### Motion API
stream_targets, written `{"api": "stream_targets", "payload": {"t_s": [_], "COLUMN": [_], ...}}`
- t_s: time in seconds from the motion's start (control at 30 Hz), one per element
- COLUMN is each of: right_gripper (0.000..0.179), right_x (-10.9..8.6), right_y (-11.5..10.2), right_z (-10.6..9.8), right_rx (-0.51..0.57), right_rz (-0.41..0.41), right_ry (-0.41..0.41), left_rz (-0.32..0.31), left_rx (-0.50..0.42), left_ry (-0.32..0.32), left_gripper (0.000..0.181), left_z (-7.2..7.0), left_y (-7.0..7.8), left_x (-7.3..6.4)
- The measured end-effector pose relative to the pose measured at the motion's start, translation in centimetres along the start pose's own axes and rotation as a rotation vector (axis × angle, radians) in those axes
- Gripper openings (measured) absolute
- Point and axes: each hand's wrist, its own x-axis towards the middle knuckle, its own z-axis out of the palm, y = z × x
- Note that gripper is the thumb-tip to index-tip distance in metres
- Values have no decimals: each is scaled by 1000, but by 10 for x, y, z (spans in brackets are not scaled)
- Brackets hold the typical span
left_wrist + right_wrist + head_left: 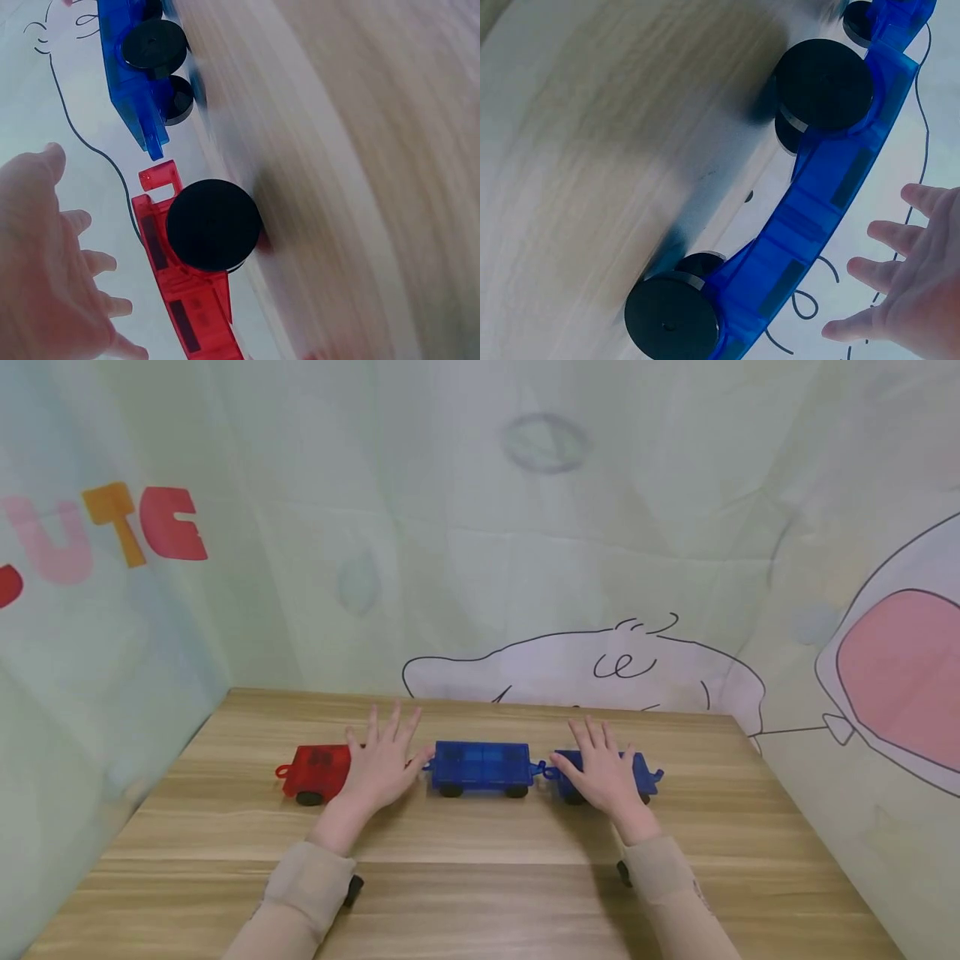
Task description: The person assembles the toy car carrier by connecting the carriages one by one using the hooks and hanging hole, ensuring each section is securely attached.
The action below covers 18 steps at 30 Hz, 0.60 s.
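Note:
Three translucent toy train cars with black wheels stand in a row. On the left is a red car (315, 770), in the middle a blue car (482, 764), and on the right a second blue car (642, 777). My left hand (382, 768) spreads its fingers over the red car's right part, hiding it in the head view. My right hand (606, 777), also spread and holding nothing, is over the right blue car. In the left wrist view the red coupling (159, 176) lies close by the blue coupling (152, 142). Hook and ring overlap between the blue cars.
The wooden table (480, 893) carries the whole row. Behind and beside it hangs a pale printed cloth (465, 568) with letters and cartoon drawings. Dark straps show at both sleeve cuffs.

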Motion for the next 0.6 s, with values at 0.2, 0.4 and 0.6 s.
{"api": "stream_targets", "payload": {"t_s": [0.2, 0.4, 0.6], "right_gripper": [77, 78, 79], "right_x": [-1, -1, -1], "right_y": [1, 4, 7], "right_z": [1, 2, 3], "right_rx": [19, 22, 32], "right_rz": [-5, -9, -20], "right_ry": [4, -1, 3], "left_rz": [3, 16, 43], "left_rx": [-30, -82, -100], "left_ry": [-2, -29, -39], "left_gripper": [74, 78, 83], "left_z": [1, 2, 2], "left_y": [2, 10, 17], "left_x": [0, 2, 5]}}
